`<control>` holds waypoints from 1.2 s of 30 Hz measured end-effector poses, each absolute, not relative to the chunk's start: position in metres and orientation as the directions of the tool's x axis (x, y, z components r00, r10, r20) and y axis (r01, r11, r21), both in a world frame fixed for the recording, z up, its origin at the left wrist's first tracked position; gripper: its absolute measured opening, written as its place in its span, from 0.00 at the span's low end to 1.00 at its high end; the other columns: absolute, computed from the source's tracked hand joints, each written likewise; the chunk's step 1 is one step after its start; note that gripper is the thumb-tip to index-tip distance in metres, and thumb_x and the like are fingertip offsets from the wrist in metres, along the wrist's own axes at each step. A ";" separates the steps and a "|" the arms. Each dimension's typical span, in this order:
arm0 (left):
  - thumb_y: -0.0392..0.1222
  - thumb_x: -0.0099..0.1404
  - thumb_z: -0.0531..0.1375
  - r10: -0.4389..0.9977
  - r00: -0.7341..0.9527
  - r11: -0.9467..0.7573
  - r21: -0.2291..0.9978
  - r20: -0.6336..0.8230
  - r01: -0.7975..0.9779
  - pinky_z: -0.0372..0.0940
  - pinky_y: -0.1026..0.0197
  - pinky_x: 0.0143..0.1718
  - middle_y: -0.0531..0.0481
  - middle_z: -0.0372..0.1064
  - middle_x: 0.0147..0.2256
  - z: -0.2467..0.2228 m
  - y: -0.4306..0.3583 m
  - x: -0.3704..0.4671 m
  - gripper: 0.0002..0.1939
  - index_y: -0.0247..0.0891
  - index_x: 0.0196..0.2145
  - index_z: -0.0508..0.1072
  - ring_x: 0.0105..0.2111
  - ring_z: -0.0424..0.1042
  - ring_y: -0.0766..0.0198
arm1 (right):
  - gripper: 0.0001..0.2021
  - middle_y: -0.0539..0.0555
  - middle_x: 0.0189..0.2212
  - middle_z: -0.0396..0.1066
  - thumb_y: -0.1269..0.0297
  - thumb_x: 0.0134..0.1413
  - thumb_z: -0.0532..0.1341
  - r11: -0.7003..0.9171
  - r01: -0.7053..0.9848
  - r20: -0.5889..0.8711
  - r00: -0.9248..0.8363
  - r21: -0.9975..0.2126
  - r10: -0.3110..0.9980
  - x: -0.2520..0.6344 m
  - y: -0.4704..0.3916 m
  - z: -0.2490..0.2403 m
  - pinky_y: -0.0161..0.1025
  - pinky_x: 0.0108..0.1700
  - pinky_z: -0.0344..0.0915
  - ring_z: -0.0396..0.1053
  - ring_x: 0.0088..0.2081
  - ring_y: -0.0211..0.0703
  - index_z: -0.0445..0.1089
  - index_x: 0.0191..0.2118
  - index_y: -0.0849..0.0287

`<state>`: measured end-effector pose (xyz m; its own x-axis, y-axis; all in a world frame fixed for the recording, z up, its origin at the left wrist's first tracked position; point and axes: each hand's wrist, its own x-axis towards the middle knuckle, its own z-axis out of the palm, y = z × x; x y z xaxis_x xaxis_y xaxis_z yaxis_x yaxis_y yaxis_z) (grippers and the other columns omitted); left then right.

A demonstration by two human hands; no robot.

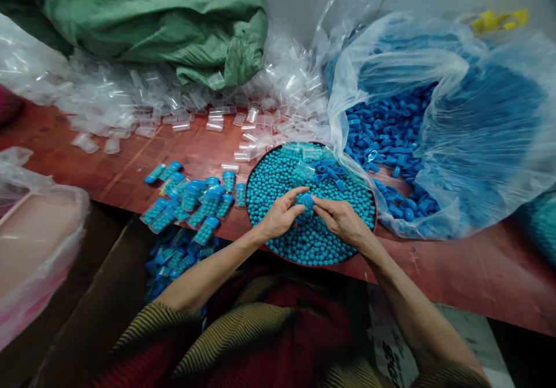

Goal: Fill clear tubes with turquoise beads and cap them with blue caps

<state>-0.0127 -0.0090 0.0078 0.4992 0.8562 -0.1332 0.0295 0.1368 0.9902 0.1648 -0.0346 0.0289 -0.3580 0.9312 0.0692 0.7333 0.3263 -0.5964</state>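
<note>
A: What are the hands doing with their fingers?

B: The left hand (280, 215) grasps a small, smooth blue cap (306, 201) between thumb and forefinger. The right hand (343, 220) pinches its other side with the fingertips. Whether a vial body sits under it, I can't tell.

A: Where is that cap?

B: Just above the round basin (248, 204), which has a thin dark-red rim and is full of glossy, round teal beads (319, 248).

A: Anything lying on the beads?

B: Two clear plastic vials that I can make out, short cylinders, and a little heap of loose blue caps (328, 171).

A: How many of each thing?

B: One basin, one crinkled green sack (156, 20) and one thin, filmy plastic bag (447, 58) spilling more blue caps, too many to count. Over a dozen filled vials (191, 196) with blue lids cluster on the worn red tabletop (208, 139), left of the basin; they overlap, so no exact number.

A: And behind?

B: Empty clear vials (125, 101), shiny tubes in a long uncountable drift, partly under the sack.
</note>
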 end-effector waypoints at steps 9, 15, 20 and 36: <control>0.40 0.62 0.53 0.867 0.477 0.123 0.989 -0.147 0.080 0.55 0.70 0.17 0.57 0.55 0.24 0.010 -0.013 -0.011 0.18 0.39 0.50 0.64 0.18 0.55 0.73 | 0.18 0.58 0.32 0.74 0.65 0.63 0.48 0.511 0.714 0.250 -0.447 -0.478 0.859 0.170 -0.042 0.015 0.40 0.37 0.68 0.71 0.34 0.44 0.66 0.54 0.59; 0.39 0.63 0.52 0.877 0.469 -0.002 0.974 -0.107 0.225 0.59 0.65 0.24 0.58 0.54 0.22 0.010 -0.020 -0.011 0.18 0.38 0.51 0.66 0.20 0.56 0.70 | 0.19 0.57 0.32 0.73 0.66 0.63 0.47 0.531 0.716 0.242 -0.474 -0.454 0.847 0.172 -0.048 0.009 0.39 0.36 0.68 0.70 0.33 0.43 0.64 0.56 0.60; 0.38 0.63 0.52 0.881 0.472 -0.123 0.951 -0.027 0.284 0.61 0.64 0.29 0.57 0.58 0.24 0.010 -0.019 -0.011 0.16 0.39 0.49 0.66 0.22 0.58 0.70 | 0.20 0.58 0.30 0.73 0.68 0.62 0.48 0.529 0.695 0.279 -0.450 -0.487 0.848 0.174 -0.050 0.004 0.40 0.35 0.69 0.70 0.32 0.44 0.64 0.56 0.62; 0.41 0.62 0.53 0.882 0.446 0.160 0.987 -0.151 0.018 0.55 0.70 0.16 0.56 0.58 0.27 0.006 -0.018 -0.006 0.15 0.38 0.48 0.63 0.18 0.57 0.75 | 0.16 0.56 0.32 0.73 0.63 0.61 0.51 0.369 0.568 0.245 -0.285 -0.735 0.927 0.165 -0.045 0.007 0.42 0.37 0.69 0.70 0.33 0.43 0.70 0.50 0.59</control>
